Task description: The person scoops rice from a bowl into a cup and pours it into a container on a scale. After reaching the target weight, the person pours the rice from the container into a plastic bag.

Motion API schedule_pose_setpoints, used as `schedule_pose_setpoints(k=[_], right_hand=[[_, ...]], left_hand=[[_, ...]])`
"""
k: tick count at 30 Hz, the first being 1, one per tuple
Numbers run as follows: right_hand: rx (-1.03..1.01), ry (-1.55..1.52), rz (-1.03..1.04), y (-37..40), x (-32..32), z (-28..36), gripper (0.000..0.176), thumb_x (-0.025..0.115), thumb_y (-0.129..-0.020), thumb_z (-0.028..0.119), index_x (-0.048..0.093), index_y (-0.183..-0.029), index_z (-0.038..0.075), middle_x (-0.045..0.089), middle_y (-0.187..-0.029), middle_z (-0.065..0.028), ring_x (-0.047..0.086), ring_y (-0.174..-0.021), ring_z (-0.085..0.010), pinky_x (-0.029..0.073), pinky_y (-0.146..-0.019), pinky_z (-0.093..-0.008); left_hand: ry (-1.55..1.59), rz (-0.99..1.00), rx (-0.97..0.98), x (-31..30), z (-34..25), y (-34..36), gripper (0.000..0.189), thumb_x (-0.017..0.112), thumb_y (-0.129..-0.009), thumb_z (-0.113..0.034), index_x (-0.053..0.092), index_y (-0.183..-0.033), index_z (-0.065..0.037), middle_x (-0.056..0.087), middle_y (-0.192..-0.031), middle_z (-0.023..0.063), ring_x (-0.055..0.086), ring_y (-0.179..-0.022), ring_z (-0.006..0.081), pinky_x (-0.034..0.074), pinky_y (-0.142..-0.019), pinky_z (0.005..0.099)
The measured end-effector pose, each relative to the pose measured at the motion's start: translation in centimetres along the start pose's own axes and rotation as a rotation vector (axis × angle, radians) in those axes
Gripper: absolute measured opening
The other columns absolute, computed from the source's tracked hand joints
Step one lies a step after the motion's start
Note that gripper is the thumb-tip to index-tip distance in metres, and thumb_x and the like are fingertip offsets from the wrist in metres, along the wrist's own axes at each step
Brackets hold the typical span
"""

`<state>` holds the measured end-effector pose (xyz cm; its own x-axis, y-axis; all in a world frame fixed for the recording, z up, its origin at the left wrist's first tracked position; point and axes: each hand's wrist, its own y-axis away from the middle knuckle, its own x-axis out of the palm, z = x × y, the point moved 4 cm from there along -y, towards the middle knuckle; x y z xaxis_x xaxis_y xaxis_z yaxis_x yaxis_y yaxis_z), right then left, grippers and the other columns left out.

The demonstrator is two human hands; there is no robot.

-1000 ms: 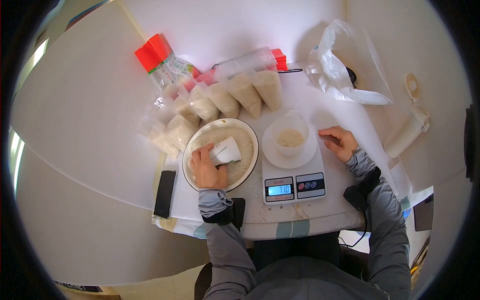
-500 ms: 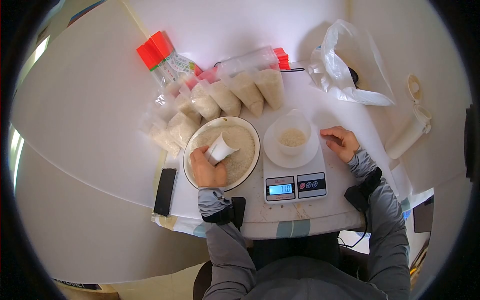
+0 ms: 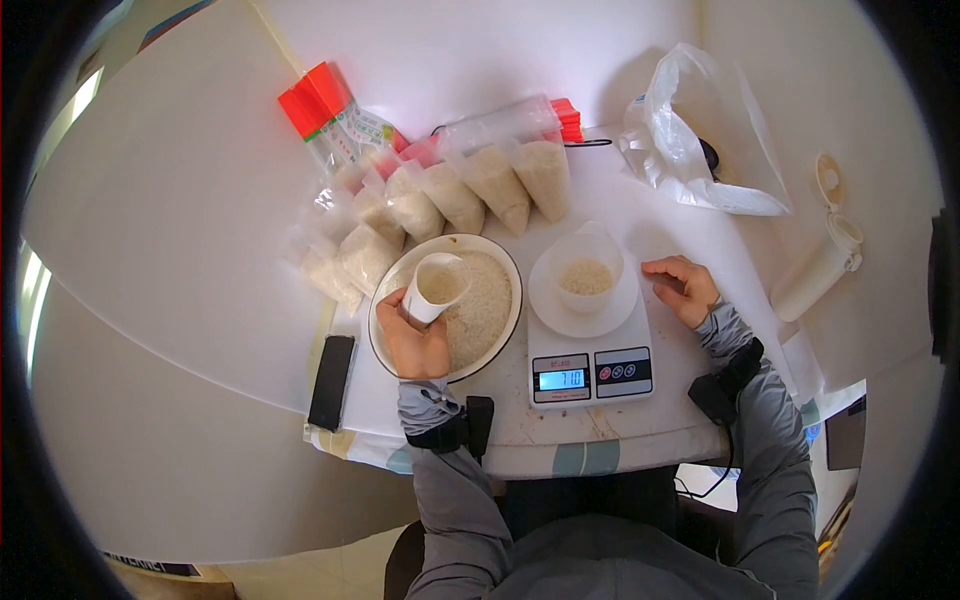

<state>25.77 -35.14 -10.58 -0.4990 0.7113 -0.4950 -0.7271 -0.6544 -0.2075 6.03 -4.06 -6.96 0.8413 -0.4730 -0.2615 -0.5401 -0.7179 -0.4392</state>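
Note:
My left hand (image 3: 418, 345) is closed around a white cup (image 3: 432, 306), held over a white bowl (image 3: 514, 322) of rice (image 3: 482, 318). Some rice shows inside the tilted cup, whose mouth points up and away from me. To the right stands a white kitchen scale (image 3: 592, 333), its display (image 3: 562, 380) reading 71.0. On the scale's round plate rests a translucent cup (image 3: 590, 245) with rice at its bottom. My right hand (image 3: 688, 287) lies on the table beside the scale, loosely curled with thumb and forefinger apart, holding nothing.
Behind the bowl, several clear bags of rice (image 3: 455, 200) stand in a curved row. Red-topped packaging (image 3: 315, 100) leans at the back left. A black phone (image 3: 332, 382) lies left of the bowl. At right are a white plastic bag (image 3: 665, 150) and a cream bottle (image 3: 820, 270).
The cup in my left hand has turned more upright, and rice is now visible inside it. My right hand and the scale reading look the same.

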Motion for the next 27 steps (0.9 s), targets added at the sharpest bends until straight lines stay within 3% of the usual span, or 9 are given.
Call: schedule_pose_setpoints(k=[9,11,14,17,20,24,27], right_hand=[[-0.022,-0.039,-0.002,0.0,0.1,-0.6,0.035,0.051,-0.076,-0.008,0.057,-0.11,0.001,0.053,-0.104,-0.01,0.052,-0.099,-0.0194,0.041,-0.089,-0.0268],[-0.146,-0.006,-0.076,0.0,0.0,-0.3,0.031,0.055,-0.075,0.0,0.059,-0.106,0.003,0.058,-0.093,-0.0125,0.056,-0.083,-0.0217,0.045,-0.075,-0.0283],[-0.118,-0.034,-0.062,0.1,-0.1,0.0,0.03,0.055,-0.076,0.0,0.059,-0.106,0.002,0.057,-0.095,-0.013,0.056,-0.086,-0.0219,0.045,-0.077,-0.0284],[-0.051,-0.021,-0.007,0.1,-0.2,0.3,0.031,0.053,-0.078,-0.002,0.058,-0.109,0.001,0.055,-0.103,-0.0113,0.054,-0.098,-0.0204,0.043,-0.086,-0.028],[-0.049,-0.052,-0.031,0.1,-0.2,-0.1,0.031,0.053,-0.079,-0.002,0.058,-0.109,0.001,0.056,-0.103,-0.0119,0.055,-0.097,-0.0199,0.043,-0.084,-0.0279],[-0.102,-0.058,-0.102,-0.1,0.0,-1.1,0.031,0.056,-0.077,0.002,0.059,-0.108,0.003,0.058,-0.099,-0.0145,0.059,-0.089,-0.0229,0.047,-0.079,-0.0294],[-0.099,-0.107,-0.11,-0.1,-0.1,-1.5,0.031,0.056,-0.077,0.001,0.059,-0.108,0.003,0.059,-0.1,-0.0139,0.059,-0.089,-0.023,0.048,-0.079,-0.0292]], left_hand=[[0.546,-0.086,0.042,-0.5,-1.4,0.0,0.055,0.06,-0.073,0.008,0.034,-0.121,0.001,0.048,-0.117,0.0124,0.049,-0.106,0.0213,0.038,-0.093,0.0317],[0.76,-0.089,0.045,-0.3,-2.0,0.1,0.053,0.061,-0.075,0.006,0.036,-0.122,0.001,0.047,-0.119,0.012,0.049,-0.106,0.0211,0.037,-0.094,0.0329],[0.882,-0.083,0.057,0.1,-2.1,0.2,0.054,0.06,-0.076,0.005,0.037,-0.124,0.001,0.047,-0.12,0.0122,0.049,-0.107,0.0211,0.035,-0.095,0.0339],[0.776,-0.076,0.192,0.3,-2.8,0.5,0.05,0.056,-0.08,0.005,0.036,-0.125,-0.001,0.047,-0.12,0.0122,0.049,-0.109,0.0229,0.041,-0.093,0.0365],[0.679,-0.107,0.306,0.8,-4.0,1.1,0.052,0.057,-0.078,0.005,0.035,-0.125,-0.001,0.047,-0.12,0.0128,0.048,-0.109,0.0227,0.039,-0.094,0.0354],[0.623,-0.106,0.272,1.5,-5.5,2.2,0.053,0.059,-0.076,0.004,0.036,-0.124,-0.001,0.047,-0.118,0.0123,0.048,-0.108,0.0219,0.038,-0.094,0.0341],[0.593,-0.05,0.253,2.5,-6.3,2.3,0.066,0.069,-0.07,0.0,0.033,-0.125,-0.003,0.046,-0.116,0.0087,0.048,-0.103,0.0199,0.04,-0.088,0.0309]])
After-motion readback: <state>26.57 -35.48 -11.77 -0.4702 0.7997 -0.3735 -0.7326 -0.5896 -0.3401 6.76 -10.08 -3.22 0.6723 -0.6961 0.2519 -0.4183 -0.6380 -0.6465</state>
